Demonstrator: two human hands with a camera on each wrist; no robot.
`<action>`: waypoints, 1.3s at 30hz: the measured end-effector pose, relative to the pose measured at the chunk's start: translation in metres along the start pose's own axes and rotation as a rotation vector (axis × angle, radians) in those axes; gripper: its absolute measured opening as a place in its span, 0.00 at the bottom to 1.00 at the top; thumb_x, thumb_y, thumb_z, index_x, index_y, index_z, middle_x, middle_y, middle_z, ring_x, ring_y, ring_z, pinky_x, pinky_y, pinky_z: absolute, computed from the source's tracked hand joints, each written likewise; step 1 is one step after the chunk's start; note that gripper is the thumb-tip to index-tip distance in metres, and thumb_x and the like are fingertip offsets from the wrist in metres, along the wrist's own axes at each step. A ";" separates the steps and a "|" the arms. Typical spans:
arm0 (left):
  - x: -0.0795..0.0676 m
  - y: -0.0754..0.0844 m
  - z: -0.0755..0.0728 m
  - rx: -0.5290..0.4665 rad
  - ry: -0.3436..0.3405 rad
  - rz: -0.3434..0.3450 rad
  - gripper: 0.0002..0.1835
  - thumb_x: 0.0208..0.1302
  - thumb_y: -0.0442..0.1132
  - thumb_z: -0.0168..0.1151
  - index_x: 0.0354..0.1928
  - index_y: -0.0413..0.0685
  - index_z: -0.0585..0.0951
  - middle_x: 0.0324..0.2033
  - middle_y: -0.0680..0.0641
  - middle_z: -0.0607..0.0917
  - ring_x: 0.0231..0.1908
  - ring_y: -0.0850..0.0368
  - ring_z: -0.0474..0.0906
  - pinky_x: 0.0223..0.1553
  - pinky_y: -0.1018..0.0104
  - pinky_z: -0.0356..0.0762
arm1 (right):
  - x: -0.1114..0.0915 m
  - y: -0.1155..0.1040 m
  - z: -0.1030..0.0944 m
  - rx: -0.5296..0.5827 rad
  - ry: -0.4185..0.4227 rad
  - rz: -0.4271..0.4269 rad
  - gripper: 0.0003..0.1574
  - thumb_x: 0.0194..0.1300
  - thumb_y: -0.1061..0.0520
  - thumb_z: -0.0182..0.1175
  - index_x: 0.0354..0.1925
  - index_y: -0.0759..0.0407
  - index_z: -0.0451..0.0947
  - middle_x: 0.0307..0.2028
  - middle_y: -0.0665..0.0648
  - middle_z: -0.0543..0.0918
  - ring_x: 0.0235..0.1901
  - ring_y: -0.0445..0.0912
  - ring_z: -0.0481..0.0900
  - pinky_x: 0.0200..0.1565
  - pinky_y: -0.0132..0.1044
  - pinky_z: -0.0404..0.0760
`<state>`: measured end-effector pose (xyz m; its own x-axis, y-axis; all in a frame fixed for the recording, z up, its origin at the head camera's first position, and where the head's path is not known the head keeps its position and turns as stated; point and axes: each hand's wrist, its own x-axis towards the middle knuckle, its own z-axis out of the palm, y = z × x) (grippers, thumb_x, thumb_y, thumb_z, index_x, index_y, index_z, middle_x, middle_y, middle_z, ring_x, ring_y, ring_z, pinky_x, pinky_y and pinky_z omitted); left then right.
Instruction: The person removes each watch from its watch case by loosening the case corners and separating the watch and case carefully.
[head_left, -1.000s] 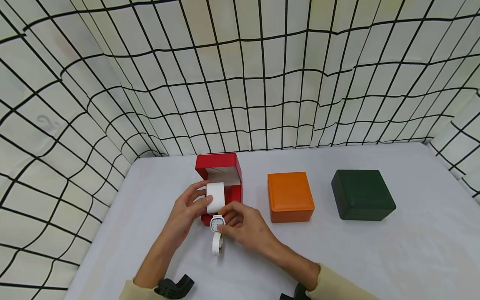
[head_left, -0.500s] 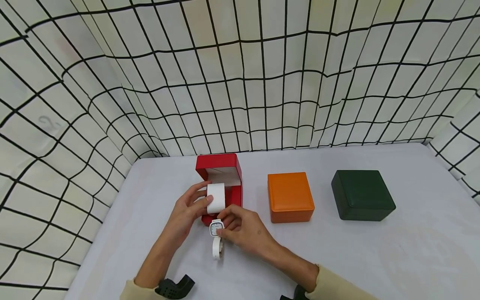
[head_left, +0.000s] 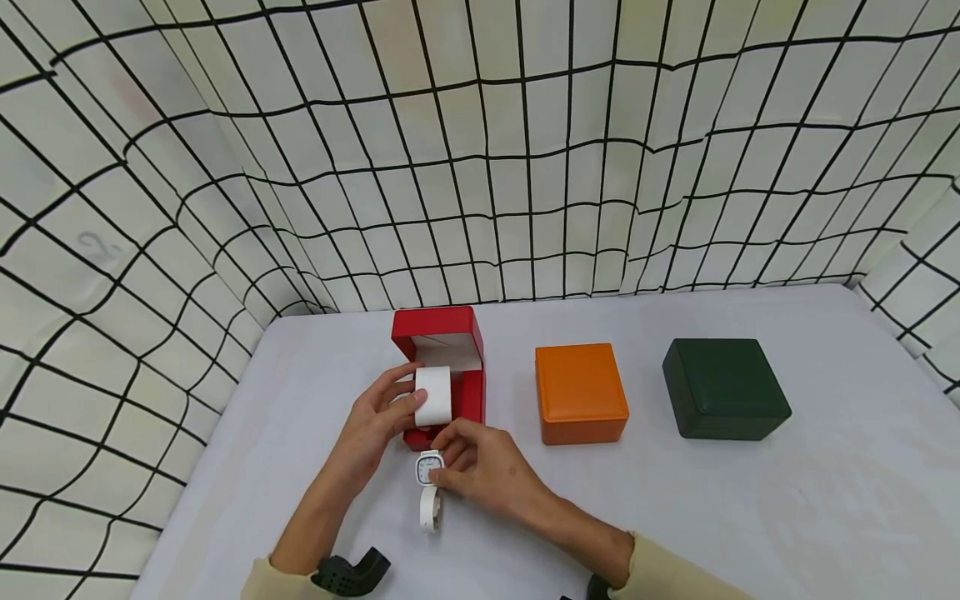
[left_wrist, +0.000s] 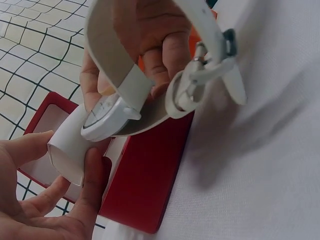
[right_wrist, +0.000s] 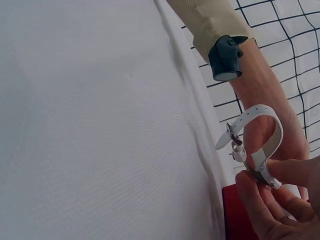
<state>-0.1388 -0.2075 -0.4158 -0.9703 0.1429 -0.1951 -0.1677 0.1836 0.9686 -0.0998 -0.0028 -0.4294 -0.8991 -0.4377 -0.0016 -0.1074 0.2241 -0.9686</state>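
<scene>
- Two bare hands are occupied: a white cushion is gripped between thumb and fingers by the left hand, and a white watch is pinched near its case by the right hand.
- The watch is held just in front of a red box, whose lid is raised; its strap is curled into a loop, with a metal buckle at the end away from the case.
- The cushion is held over the box base; whether the box is touched by it cannot be told.
- Light weight is to be expected of the watch; the strap is judged bendable, the case rigid and rather smooth, the dial glass easily scratched.
- The watch is best taken by the case edges, with pressure kept off the glass; the loop may swing if only the strap is held.
- The cushion is judged light and slightly yielding, best held by its sides.
- An orange box and a green box, both closed, are set to the right on white cloth.
</scene>
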 end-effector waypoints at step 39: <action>-0.001 -0.002 0.002 0.023 -0.007 0.008 0.31 0.76 0.47 0.60 0.77 0.55 0.66 0.70 0.42 0.72 0.65 0.50 0.70 0.56 0.74 0.81 | -0.005 0.005 0.013 -0.101 -0.091 0.051 0.14 0.61 0.61 0.75 0.43 0.59 0.81 0.30 0.47 0.83 0.27 0.34 0.78 0.33 0.23 0.80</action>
<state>-0.1373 -0.2064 -0.4179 -0.9704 0.1515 -0.1882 -0.1554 0.2047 0.9664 -0.0902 -0.0102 -0.4376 -0.8627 -0.4998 -0.0770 -0.1089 0.3323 -0.9369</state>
